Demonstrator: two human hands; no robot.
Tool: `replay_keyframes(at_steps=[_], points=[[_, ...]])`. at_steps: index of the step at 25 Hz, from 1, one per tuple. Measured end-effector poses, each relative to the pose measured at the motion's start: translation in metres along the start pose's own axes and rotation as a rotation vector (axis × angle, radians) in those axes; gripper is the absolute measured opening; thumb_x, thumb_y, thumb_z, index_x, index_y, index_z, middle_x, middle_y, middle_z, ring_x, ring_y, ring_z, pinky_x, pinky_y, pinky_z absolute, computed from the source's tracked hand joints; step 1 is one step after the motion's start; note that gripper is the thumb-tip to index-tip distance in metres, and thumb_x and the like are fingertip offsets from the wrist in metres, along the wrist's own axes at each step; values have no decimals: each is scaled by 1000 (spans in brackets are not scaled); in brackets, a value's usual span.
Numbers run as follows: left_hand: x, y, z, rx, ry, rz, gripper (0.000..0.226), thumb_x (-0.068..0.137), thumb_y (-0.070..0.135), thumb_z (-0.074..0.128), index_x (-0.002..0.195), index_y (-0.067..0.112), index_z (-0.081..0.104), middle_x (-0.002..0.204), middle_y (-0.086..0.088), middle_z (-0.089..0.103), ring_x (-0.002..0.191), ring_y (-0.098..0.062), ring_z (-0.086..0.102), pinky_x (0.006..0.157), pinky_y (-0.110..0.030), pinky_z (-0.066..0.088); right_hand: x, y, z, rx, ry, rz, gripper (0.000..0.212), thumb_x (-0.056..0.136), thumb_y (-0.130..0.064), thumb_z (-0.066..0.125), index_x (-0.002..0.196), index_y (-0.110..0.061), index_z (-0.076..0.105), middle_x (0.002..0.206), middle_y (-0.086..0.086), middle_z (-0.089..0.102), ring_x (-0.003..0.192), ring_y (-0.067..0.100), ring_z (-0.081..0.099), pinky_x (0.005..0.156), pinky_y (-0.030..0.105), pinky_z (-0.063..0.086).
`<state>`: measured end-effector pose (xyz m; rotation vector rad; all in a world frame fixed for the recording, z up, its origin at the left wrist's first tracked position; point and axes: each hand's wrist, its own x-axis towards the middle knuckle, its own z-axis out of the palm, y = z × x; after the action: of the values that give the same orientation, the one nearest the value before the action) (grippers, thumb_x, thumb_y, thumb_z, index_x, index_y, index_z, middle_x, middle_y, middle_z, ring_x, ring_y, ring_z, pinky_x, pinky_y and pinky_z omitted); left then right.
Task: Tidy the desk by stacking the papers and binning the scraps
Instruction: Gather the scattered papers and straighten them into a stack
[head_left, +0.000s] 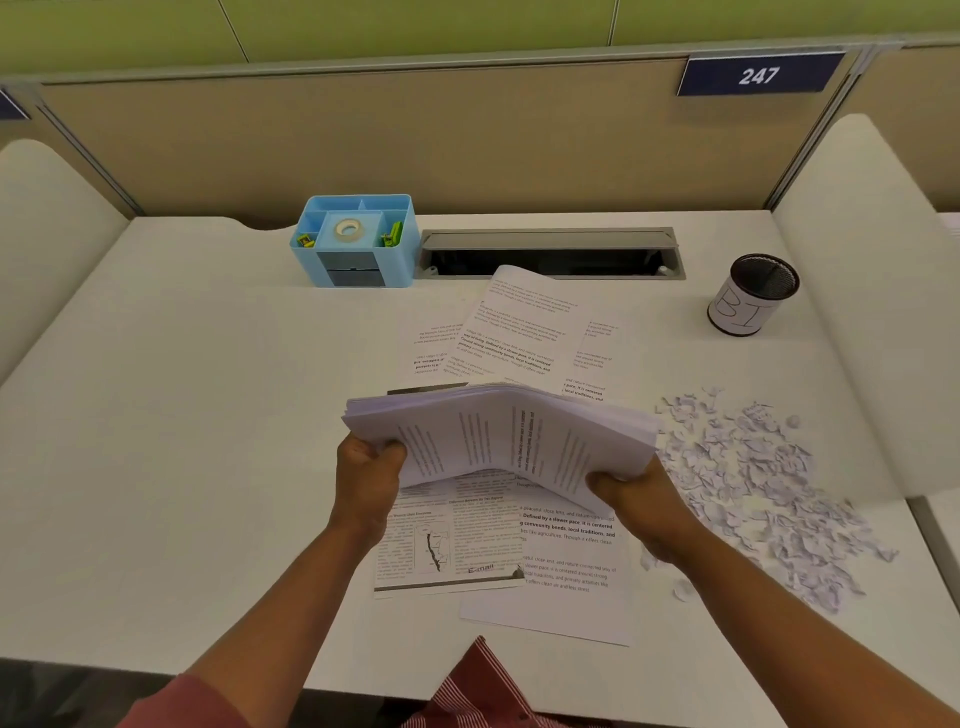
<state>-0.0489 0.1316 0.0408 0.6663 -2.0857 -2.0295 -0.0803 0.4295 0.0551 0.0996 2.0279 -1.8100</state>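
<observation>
1. Upper left of centre, a light blue organiser (355, 240) stands on the white surface (171, 415) against the partition. Its middle compartment holds a roll of clear tape (348, 229); the left and right compartments each hold small green and yellow items too small to tell.
2. Just right of the organiser, a grey cable tray (550, 253) set into the surface has its flap raised; its inside is dark.
3. At mid-frame the left hand (366, 475) has its fingers curled round the left end of a bundle of papers (498, 436), thumb on top.
4. The bundle is lifted off the surface and bowed upward in the middle, with printed text on its upper sheet.
5. Loose printed sheets (524, 343) lie flat on the surface beneath and beyond the bundle; one near sheet (449, 540) shows a map and the word "E-mail".
6. The right hand (636, 493) clasps the bundle's right end, fingers wrapped underneath.
7. Lower right of the bundle, a wide scatter of torn paper scraps (753, 483) lies on the surface.
8. Upper right, a black mesh cup (753, 293) with a white label lettered "BI" stands well apart from the scraps; whether anything lies inside cannot be told.
</observation>
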Motion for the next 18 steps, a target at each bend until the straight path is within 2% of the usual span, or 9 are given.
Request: replay_keyframes(at_steps=[3,5,8,10,12,15,17,18], points=[[-4,-5,-3,-9,-46,-37,34,83,16,63,117,14,67,97,-1,73,92,-16,69,67,-21,56,-2,4,-1,16,-3,6,51,89,12,60,109,-35,62,106,3,71,109,21,63,90,44,58],[-3,-10,-8,40,-83,-65,30,88,10,73,116,19,68,99,3,75,96,-18,70,71,-24,58,-2,6,-3,26,-13,13,47,90,6,66,111,-35,63,106,0,72,109,20,65,93,44,58],[4,-9,-16,165,-127,-76,29,90,9,74,116,22,69,102,8,77,100,-17,71,81,-32,60,4,5,-7,-51,-18,33,31,93,-13,70,112,-37,65,110,-1,73,111,21,65,96,50,56],[13,2,-21,199,-150,-67,28,89,4,74,108,24,71,99,12,78,100,-18,72,80,-28,60,8,-4,-13,-111,-15,24,24,94,-18,70,106,-38,67,109,-1,73,107,22,67,93,52,57],[22,21,-27,208,-246,-54,28,88,1,73,108,20,71,102,9,78,101,-20,73,78,-26,60,8,-18,-21,-107,-33,3,23,93,-15,71,107,-33,68,106,1,75,104,22,70,89,50,60],[30,49,-36,186,-399,-39,31,89,3,71,118,13,68,110,-1,77,101,-20,74,78,-28,61,7,-34,-32,36,-116,-4,28,90,-3,69,114,-18,68,106,8,76,101,25,73,83,45,62],[32,56,-36,147,-444,-97,39,86,16,77,122,13,65,113,-5,76,101,-25,74,77,-34,62,6,-34,-35,140,-141,30,32,87,2,68,117,-10,67,110,17,73,104,34,72,84,52,60],[32,54,-36,116,-442,-153,52,79,30,84,123,13,64,115,-9,75,102,-29,74,78,-39,63,5,-31,-35,192,-131,59,33,87,5,67,117,-8,66,112,21,72,105,38,71,85,56,59]])
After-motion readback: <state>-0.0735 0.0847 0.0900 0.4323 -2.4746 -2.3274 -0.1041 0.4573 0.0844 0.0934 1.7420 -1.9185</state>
